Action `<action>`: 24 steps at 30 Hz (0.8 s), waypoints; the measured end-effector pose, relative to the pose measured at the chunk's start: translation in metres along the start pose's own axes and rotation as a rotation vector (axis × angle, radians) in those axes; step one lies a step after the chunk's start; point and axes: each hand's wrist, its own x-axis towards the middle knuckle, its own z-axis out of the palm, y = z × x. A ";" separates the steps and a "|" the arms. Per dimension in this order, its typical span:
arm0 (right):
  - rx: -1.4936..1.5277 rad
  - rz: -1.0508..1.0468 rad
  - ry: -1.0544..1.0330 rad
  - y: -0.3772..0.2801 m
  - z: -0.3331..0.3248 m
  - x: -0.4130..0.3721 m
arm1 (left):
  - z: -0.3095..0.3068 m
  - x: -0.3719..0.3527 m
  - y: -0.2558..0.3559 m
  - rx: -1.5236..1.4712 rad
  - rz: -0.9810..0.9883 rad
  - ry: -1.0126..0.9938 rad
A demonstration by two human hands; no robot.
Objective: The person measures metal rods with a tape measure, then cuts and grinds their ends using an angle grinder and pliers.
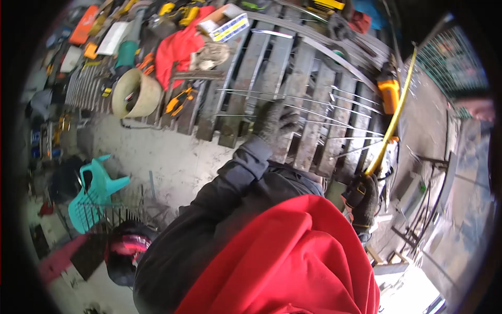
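Observation:
My right hand (364, 205), in a dark glove, is closed around a tape measure (356, 192). Its yellow blade (400, 110) stretches out past the table's right side, curving a little. On the slatted metal table (254, 73), my gloved left hand (273, 121) rests with fingers spread over several thin metal rods (334, 121). The rods lie across the slats, running left to right. To the left of that hand lies an orange-and-black hand tool (180, 102), near the table's front edge.
A beige round tub (137, 94), a red cloth (180, 44) and an open box (225, 25) sit on the table's left part. An orange-and-black power tool (388, 91) is at its right edge. A turquoise chair (94, 191) stands on the floor at left.

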 end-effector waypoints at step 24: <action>0.086 0.276 -0.213 -0.004 0.037 0.009 | -0.046 -0.019 0.012 0.074 0.221 0.080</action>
